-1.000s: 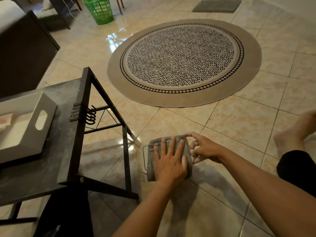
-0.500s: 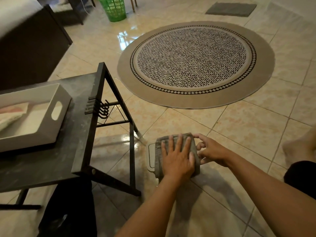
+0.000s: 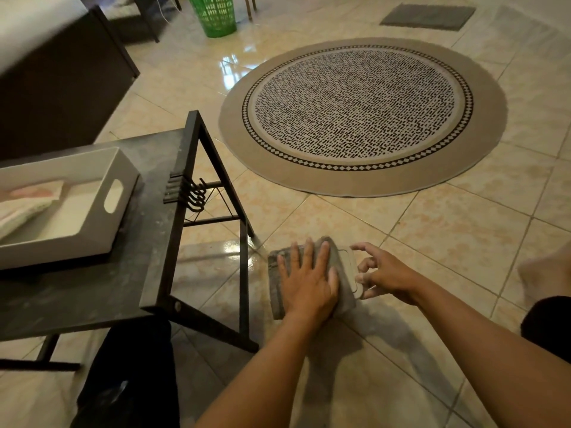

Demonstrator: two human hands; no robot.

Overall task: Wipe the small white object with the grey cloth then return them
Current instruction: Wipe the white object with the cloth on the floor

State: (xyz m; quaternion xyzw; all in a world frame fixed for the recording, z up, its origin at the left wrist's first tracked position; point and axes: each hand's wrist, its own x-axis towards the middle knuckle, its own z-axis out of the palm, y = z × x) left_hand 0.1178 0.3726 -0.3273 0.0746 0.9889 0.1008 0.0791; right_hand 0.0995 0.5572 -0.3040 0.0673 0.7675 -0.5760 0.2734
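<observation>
The grey cloth lies folded on the tiled floor, just right of the table's leg. My left hand presses flat on top of it, fingers spread. Under the cloth sits the small white object, a flat piece with rounded corners; only its right edge shows. My right hand pinches that edge with its fingertips.
A low dark table stands at the left with a white tray holding a folded light cloth. A round patterned rug lies ahead. A green basket, a grey mat and dark furniture are farther off.
My left hand has slid the grey cloth leftward over the white object; its left edge is now covered and its right edge is bared. My right hand stays at that edge.
</observation>
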